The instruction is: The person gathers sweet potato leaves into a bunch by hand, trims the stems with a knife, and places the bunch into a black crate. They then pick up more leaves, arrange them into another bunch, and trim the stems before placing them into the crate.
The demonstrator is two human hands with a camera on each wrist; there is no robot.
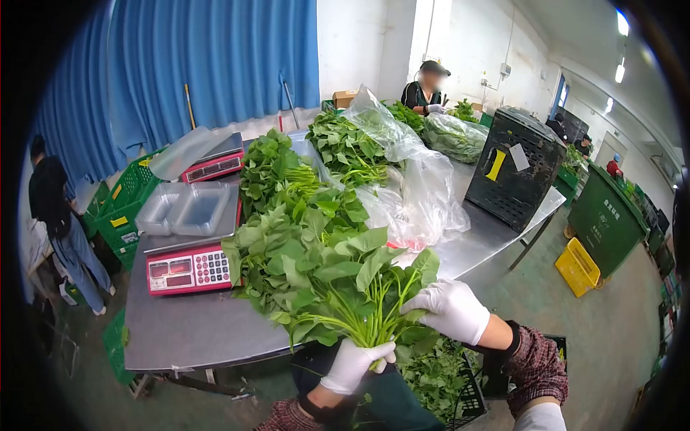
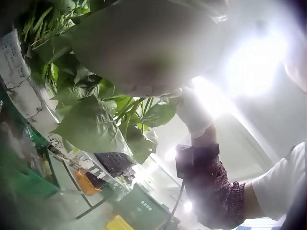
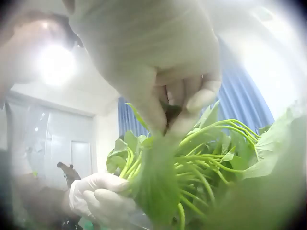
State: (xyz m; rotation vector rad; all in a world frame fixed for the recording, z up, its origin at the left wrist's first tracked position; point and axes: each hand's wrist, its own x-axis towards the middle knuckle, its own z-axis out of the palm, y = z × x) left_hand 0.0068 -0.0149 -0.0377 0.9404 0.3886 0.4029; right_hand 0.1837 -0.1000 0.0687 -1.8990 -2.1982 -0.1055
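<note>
My left hand [image 1: 355, 368], in a white glove, grips the gathered stems of a bunch of leafy greens [image 1: 370, 302] at the table's near edge. Long pale-green stems fan out above this fist, with broad leaves around them. On the right side of the bunch is my gloved right hand [image 1: 454, 312]. Its thumb and fingers pinch a green leaf [image 3: 156, 179] in the right wrist view, close above the stems. A blurred pale shape covers much of the left wrist view, where leaves [image 2: 96, 127] hang below it.
A metal table [image 1: 194, 330] carries a red scale [image 1: 190, 269], clear plastic trays [image 1: 194, 208], heaped greens [image 1: 345, 144], a plastic bag [image 1: 424, 194] and a black crate [image 1: 516, 169]. Below my hands, loose leaves [image 1: 435, 377] fill a crate. Beyond stand a green bin [image 1: 604, 219] and a person [image 1: 424, 93].
</note>
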